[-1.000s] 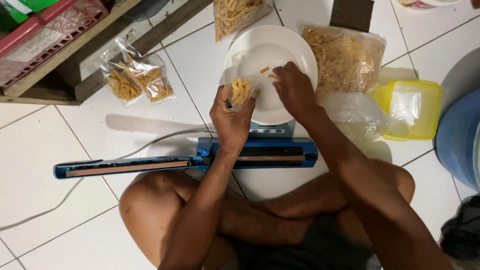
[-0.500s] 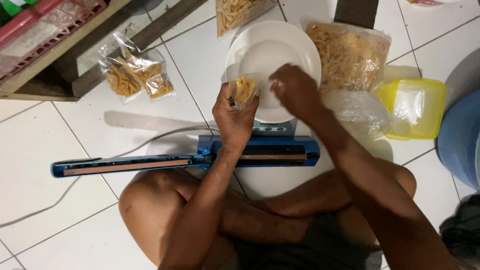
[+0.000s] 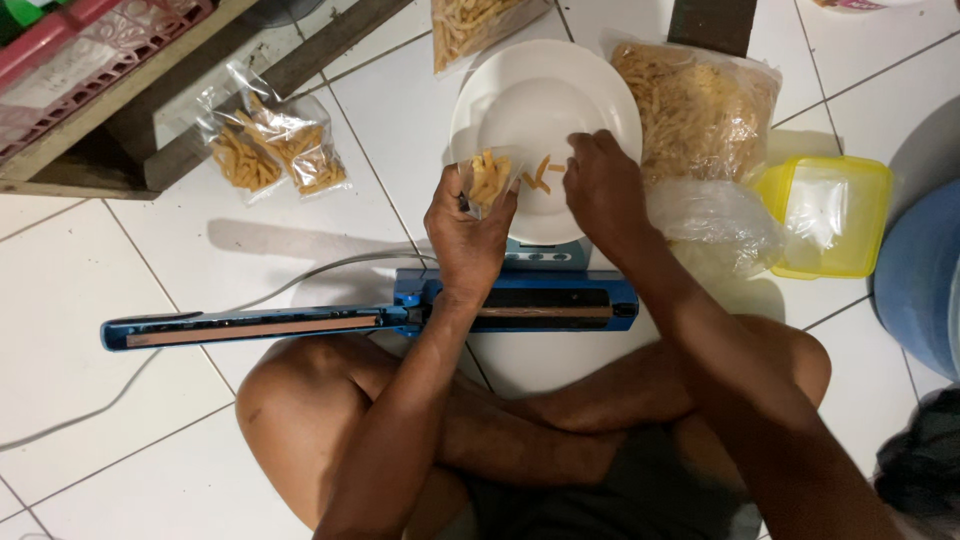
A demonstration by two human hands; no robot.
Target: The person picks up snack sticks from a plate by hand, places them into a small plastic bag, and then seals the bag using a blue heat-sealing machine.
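Left hand (image 3: 468, 232) fingers still grip small bag (image 3: 489, 180) mid-frame; right hand (image 3: 603, 190), fingers pinched, has moved onto sticks (image 3: 540, 175) on plate (image 3: 530, 90).

White plate (image 3: 545, 100), golden-yellow snack sticks (image 3: 490, 178), blue sealer (image 3: 370, 318), yellow-rimmed box (image 3: 825, 215), red crate (image 3: 95, 45) at upper left, white tiled floor (image 3: 90, 260).
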